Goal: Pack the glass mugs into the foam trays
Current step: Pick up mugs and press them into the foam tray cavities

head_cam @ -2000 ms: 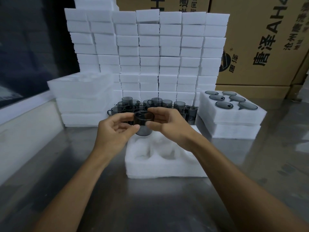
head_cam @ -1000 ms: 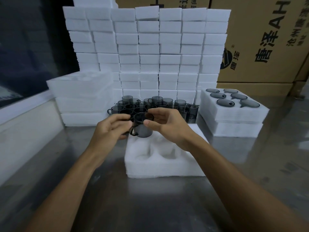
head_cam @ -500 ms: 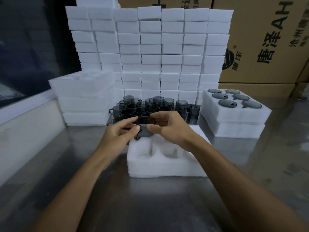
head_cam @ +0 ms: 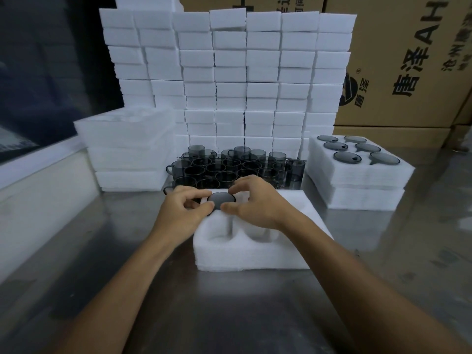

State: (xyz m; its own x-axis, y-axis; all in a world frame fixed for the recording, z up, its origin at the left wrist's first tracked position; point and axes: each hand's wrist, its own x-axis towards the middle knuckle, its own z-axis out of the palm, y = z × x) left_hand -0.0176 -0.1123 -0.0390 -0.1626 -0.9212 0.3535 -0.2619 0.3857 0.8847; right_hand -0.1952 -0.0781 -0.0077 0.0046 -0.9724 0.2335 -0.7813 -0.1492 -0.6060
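Observation:
A smoky grey glass mug [head_cam: 221, 199] sits sunk in the far left pocket of a white foam tray [head_cam: 252, 256] in front of me, only its rim showing. My left hand [head_cam: 183, 210] and my right hand [head_cam: 251, 200] both pinch that rim from either side. The near pockets of the tray are bare foam. Behind the tray stands a cluster of several more grey glass mugs [head_cam: 235, 167], upright on the steel table.
A filled foam tray [head_cam: 357, 172] with several mugs rests on another tray at the right. Stacked foam trays [head_cam: 127, 149] stand at the left, a wall of foam blocks [head_cam: 229, 72] behind, cardboard boxes [head_cam: 408, 60] at the back right.
Both hands lowered the mug from above the tray down into its far left pocket, so only the rim shows now.

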